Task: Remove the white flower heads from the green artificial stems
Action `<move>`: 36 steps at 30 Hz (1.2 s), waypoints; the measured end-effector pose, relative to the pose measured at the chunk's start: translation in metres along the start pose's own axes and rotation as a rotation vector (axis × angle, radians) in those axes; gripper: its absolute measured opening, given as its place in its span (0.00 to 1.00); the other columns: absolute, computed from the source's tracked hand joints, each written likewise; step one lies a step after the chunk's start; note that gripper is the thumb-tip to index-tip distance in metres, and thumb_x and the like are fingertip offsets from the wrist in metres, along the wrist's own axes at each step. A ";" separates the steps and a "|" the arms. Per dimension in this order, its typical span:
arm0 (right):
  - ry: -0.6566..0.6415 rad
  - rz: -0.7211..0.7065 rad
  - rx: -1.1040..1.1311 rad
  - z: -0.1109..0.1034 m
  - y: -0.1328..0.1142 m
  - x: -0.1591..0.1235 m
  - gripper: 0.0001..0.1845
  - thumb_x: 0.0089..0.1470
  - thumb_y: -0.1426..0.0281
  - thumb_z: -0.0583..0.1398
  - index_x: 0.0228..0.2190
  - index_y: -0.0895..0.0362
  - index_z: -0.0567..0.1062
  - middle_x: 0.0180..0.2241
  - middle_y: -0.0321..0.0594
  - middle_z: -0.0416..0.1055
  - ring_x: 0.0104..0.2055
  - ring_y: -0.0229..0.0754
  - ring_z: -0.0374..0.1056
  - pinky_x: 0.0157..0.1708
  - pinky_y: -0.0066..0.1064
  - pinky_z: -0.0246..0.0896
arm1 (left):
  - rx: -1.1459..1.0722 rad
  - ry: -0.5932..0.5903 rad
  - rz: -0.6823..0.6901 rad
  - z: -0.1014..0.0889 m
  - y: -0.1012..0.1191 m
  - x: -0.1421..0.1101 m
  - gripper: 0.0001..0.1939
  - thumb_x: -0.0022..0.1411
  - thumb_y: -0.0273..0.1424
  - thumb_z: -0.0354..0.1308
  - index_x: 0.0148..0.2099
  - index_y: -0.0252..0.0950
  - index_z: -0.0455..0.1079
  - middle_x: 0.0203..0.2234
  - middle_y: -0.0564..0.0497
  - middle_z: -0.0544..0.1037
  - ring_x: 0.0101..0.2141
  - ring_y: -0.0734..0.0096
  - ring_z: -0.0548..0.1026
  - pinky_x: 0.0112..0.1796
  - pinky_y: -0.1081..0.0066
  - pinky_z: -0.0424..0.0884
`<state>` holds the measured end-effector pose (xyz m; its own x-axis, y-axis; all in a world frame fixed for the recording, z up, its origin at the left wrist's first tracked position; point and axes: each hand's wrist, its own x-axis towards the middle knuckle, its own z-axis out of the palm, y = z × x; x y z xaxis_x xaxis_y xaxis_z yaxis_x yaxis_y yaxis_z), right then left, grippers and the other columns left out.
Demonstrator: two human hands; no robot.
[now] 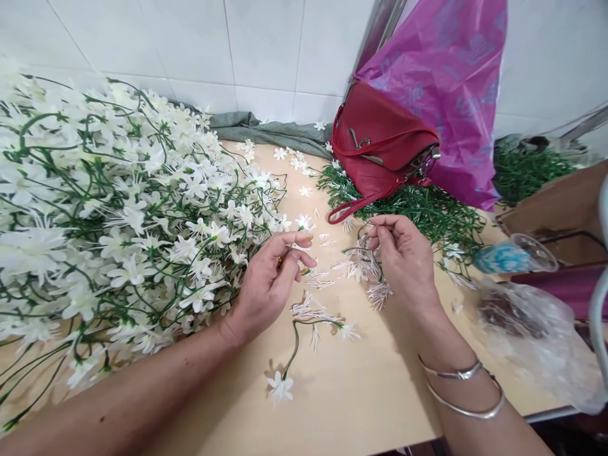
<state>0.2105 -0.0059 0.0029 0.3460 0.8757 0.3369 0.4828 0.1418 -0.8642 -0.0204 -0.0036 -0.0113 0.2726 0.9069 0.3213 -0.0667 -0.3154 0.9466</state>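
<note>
My left hand (273, 278) hovers over the wooden table (361, 392), fingers curled in a pinch on a tiny flower piece I cannot make out clearly. My right hand (403, 256) is beside it, fingers pinched on a bunch of thin white stamen clusters on a green stem (363, 259). Between and below the hands lie loose white stamen tufts (313, 310) and a green stem with a white flower (281, 385). A big heap of white artificial flowers on green stems (109, 221) fills the left side, touching my left hand's back.
A red handbag (380, 149) stands at the back on bare green stems (427, 212), with a purple plastic bag (451, 88) behind it. A clear plastic bag (536, 335), a plastic cup (515, 254) and a cardboard box (555, 209) sit at right. Grey cloth (270, 132) lies by the tiled wall.
</note>
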 end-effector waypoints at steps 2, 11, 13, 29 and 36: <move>0.038 0.016 -0.033 -0.001 0.001 0.001 0.08 0.63 0.71 0.56 0.41 0.54 0.75 0.31 0.35 0.70 0.28 0.38 0.65 0.29 0.30 0.60 | 0.035 0.000 -0.014 0.000 0.001 0.000 0.12 0.75 0.27 0.49 0.55 0.36 0.71 0.46 0.44 0.77 0.37 0.72 0.80 0.33 0.73 0.73; -0.216 -0.006 -0.279 -0.031 -0.007 -0.005 0.09 0.58 0.71 0.57 0.33 0.54 0.79 0.26 0.37 0.72 0.26 0.40 0.65 0.27 0.31 0.56 | 0.106 -0.002 -0.022 -0.001 0.001 0.001 0.11 0.73 0.29 0.54 0.54 0.35 0.70 0.48 0.43 0.77 0.38 0.70 0.81 0.43 0.67 0.77; -0.345 -0.050 -0.392 -0.035 -0.014 -0.013 0.09 0.58 0.72 0.59 0.35 0.54 0.80 0.29 0.38 0.75 0.29 0.42 0.68 0.29 0.32 0.58 | 0.105 -0.018 -0.029 -0.001 0.001 0.002 0.12 0.72 0.30 0.54 0.55 0.34 0.71 0.49 0.43 0.77 0.38 0.70 0.81 0.43 0.67 0.77; -0.618 0.284 0.357 0.020 -0.053 -0.008 0.15 0.49 0.58 0.72 0.31 0.55 0.78 0.24 0.32 0.73 0.24 0.36 0.67 0.29 0.31 0.62 | -0.026 -0.104 -0.041 -0.003 -0.003 0.003 0.10 0.72 0.33 0.59 0.53 0.37 0.74 0.42 0.48 0.81 0.40 0.68 0.81 0.44 0.68 0.77; -0.612 0.358 0.514 0.029 -0.037 -0.014 0.18 0.46 0.58 0.75 0.33 0.56 0.78 0.24 0.31 0.75 0.25 0.34 0.69 0.31 0.30 0.64 | -0.099 -0.069 -0.139 -0.001 -0.004 0.005 0.07 0.69 0.32 0.61 0.47 0.35 0.75 0.34 0.51 0.81 0.35 0.72 0.79 0.40 0.72 0.76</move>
<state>0.1645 -0.0101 0.0192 -0.1566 0.9805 -0.1190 -0.0452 -0.1275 -0.9908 -0.0200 0.0022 -0.0140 0.3505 0.9174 0.1883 -0.1171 -0.1566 0.9807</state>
